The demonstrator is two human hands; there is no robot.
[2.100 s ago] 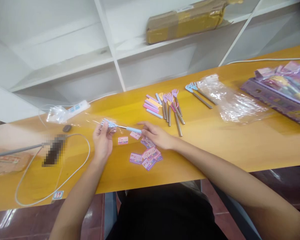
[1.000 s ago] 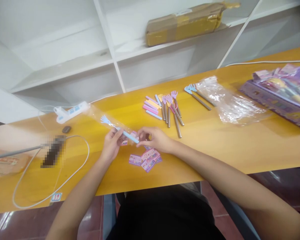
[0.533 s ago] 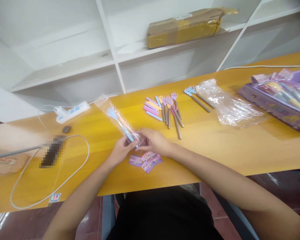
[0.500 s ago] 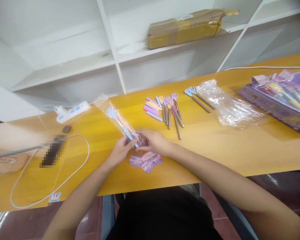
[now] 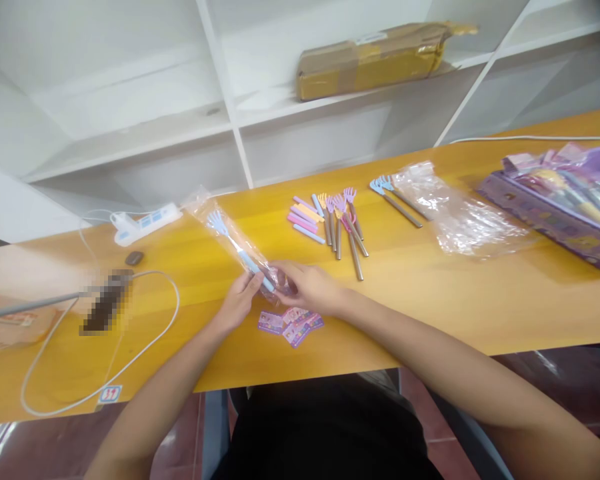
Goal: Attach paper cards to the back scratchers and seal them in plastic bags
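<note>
A long, glossy table of yellow-orange wood (image 5: 430,293) is seen across the view. Behind the table, a white shelf unit with open compartments (image 5: 145,150) is placed, and there a long, taped box of brown cardboard (image 5: 375,63) is kept. Below the table, a floor of dark red, shiny tiles (image 5: 185,440) is seen, by which white light is reflected.

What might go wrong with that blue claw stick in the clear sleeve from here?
The prongs of the blue claw stick might snag the clear sleeve around it. The printed cards lie loose near the right hand, which could nudge them. The unwrapped claw sticks overlap, so lifting one might drag others.
</note>
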